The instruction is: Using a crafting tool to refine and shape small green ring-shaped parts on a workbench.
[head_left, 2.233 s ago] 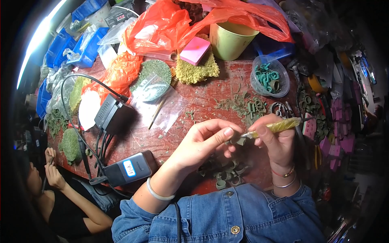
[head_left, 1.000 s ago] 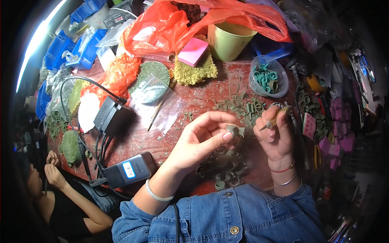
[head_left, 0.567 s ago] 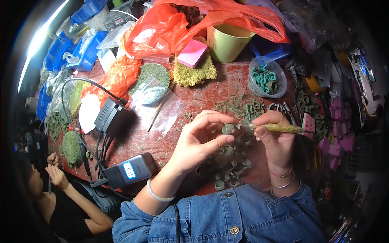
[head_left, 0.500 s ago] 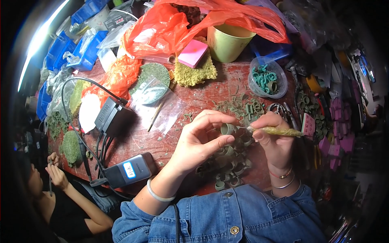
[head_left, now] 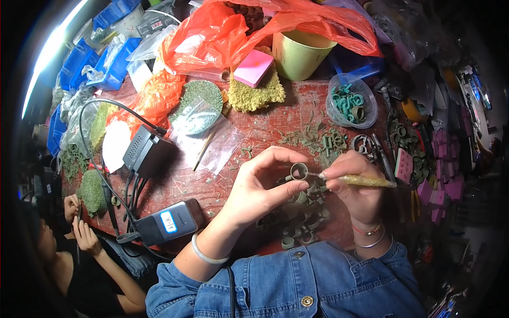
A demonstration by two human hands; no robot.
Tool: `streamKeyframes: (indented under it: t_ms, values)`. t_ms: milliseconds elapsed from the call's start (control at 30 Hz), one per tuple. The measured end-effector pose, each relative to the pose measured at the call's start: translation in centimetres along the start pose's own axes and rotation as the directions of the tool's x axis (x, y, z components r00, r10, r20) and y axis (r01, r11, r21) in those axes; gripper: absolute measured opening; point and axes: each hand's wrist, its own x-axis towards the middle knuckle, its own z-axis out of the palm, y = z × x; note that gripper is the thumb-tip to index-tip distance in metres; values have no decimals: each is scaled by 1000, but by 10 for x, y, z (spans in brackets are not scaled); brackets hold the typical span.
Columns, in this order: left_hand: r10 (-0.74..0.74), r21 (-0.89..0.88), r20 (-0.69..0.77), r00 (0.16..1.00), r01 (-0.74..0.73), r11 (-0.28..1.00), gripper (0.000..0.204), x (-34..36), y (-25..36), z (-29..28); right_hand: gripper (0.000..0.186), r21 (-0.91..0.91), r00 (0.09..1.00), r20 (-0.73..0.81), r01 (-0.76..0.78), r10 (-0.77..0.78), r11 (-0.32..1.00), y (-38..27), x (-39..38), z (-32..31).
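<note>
My left hand (head_left: 257, 185) pinches a small dull-green ring (head_left: 292, 173) between thumb and fingertips, its round opening turned toward me. In my closed right hand (head_left: 359, 199) is a thin pointed tool with a yellow wrapped handle (head_left: 369, 182). The slim tip of that tool reaches left to the ring's edge; whether it touches cannot be made out. Below both hands lies a pile of similar green rings (head_left: 305, 233), partly hidden by my left hand. Green scraps and ring pieces (head_left: 333, 140) are scattered just beyond my fingers.
A clear round tub (head_left: 374, 117) of teal pieces stands at the right back, near a pale green bucket (head_left: 297, 58). A pink block (head_left: 253, 69) rests on a yellow sponge (head_left: 268, 98). Left are a black cabled device (head_left: 175, 222) and a co-worker's hands (head_left: 85, 233).
The ring has turned so its opening shows more fully. My right hand has shifted slightly left and down, tilting the tool. The co-worker's hands have moved a little.
</note>
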Motion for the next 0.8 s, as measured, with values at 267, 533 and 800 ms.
streamKeyframes:
  t_ms: [267, 533, 800]
  values:
    - [83, 61, 40, 996, -86, 994, 39, 2, -2, -2, 15, 52, 975, -172, -135, 142, 989, -1, -5, 6]
    - [250, 395, -96, 964, -193, 898, 39, 0, -6, 4, 24, -276, 996, 84, 1, 23, 961, -11, 4, 10]
    - [312, 481, 36, 949, -290, 828, 39, -1, -8, 2, 27, -221, 993, 111, -22, 48, 975, -4, -2, 18]
